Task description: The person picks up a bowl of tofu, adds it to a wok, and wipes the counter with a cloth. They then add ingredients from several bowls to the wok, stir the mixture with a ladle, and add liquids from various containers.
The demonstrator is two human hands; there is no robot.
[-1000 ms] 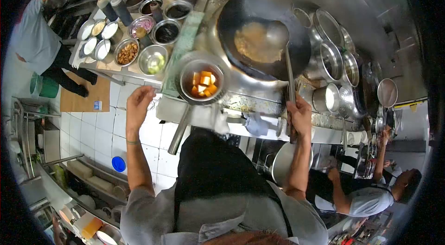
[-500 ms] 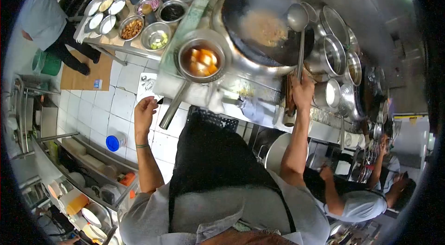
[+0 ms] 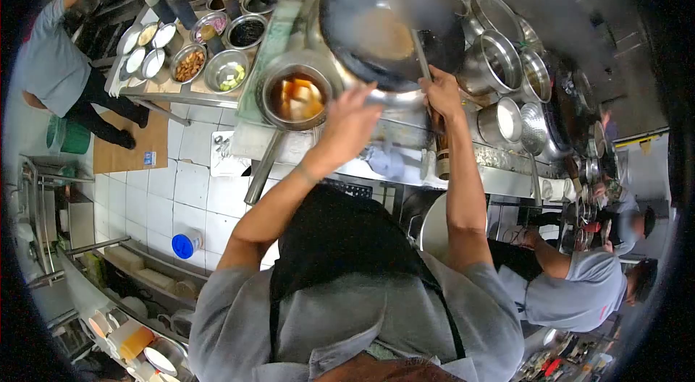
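Note:
My right hand (image 3: 443, 95) is wrapped round the long handle of a ladle (image 3: 419, 53). Its bowl is lost in steam over the black wok (image 3: 441, 60), where a brownish mass of food (image 3: 387, 33) lies. My left hand (image 3: 350, 124), smeared by motion, is near the wok's front rim with its fingers stretched out and nothing visible in them. Just left of that hand sits a strainer with a long metal handle (image 3: 265, 167), holding white chunks in reddish-brown sauce (image 3: 297, 98). A crumpled bluish cloth (image 3: 386, 160) lies on the counter edge.
Metal bowls of ingredients (image 3: 226, 71) and squeeze bottles (image 3: 179, 6) crowd the left table. Steel pots (image 3: 499, 64) and a perforated skimmer (image 3: 534, 125) stand to the right. A blue-lidded tub (image 3: 185, 243) is on the floor. Other people work at left (image 3: 54, 64) and right (image 3: 572, 288).
My left hand has swung up and right, from beside the strainer's handle to near the wok. My right hand, still on the ladle, has moved up and left. Steam now hides the ladle's bowl.

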